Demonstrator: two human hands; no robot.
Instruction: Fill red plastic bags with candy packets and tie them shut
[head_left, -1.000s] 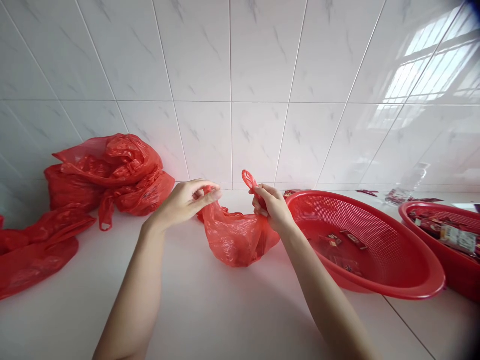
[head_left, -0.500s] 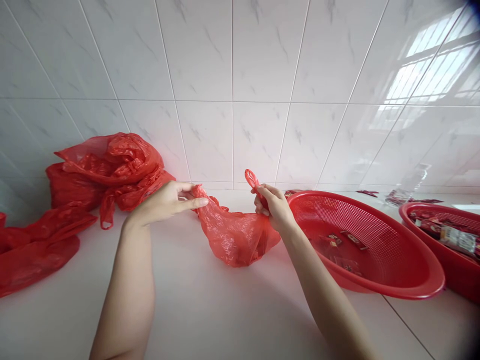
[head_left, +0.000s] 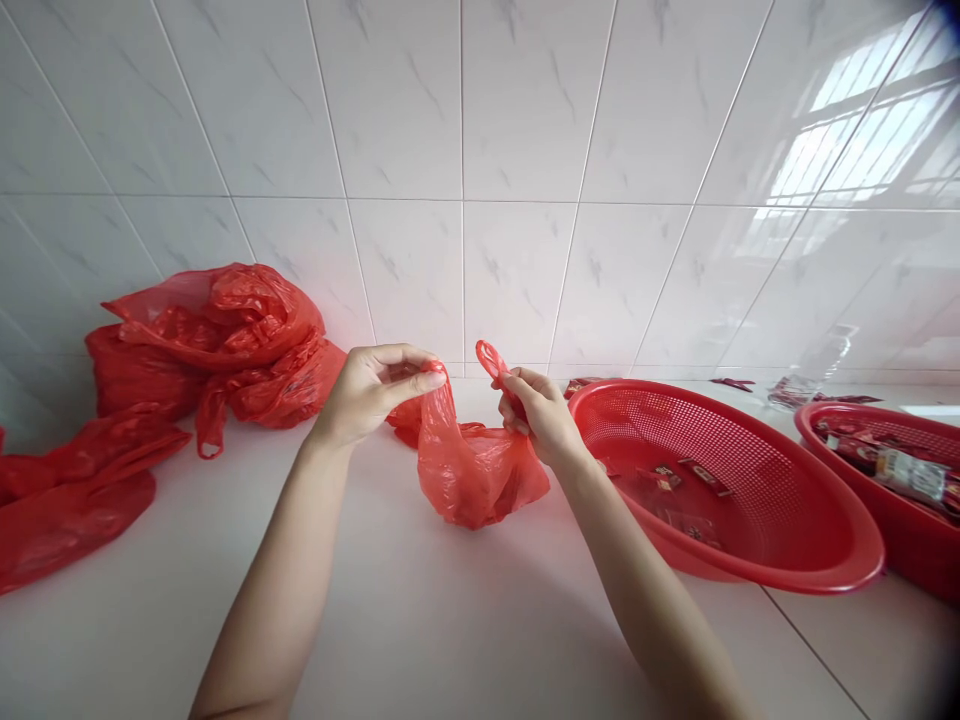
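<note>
Between my hands a red plastic bag point(head_left: 476, 480) sags, its rounded bottom low over the white counter. My left hand point(head_left: 379, 390) pinches the bag's left handle between thumb and fingers and holds it up. My right hand point(head_left: 540, 410) is closed around the other handle, whose loop sticks up above the fist. What the bag holds, if anything, is hidden by the plastic. Behind my left hand lies another piece of red plastic point(head_left: 405, 420), partly covered by the bag.
A red perforated basket point(head_left: 832, 560) with several small wrapped packets stands right of my right hand. Beyond it is a second red basket point(head_left: 817, 412) holding more packets. Red bags point(head_left: 217, 340) are heaped at the left by the tiled wall, with another red bag point(head_left: 75, 510) nearer me.
My left hand has moved right and slightly up, drawing the left handle upright and closer to my right hand. My right hand keeps its hold and has shifted slightly left.
</note>
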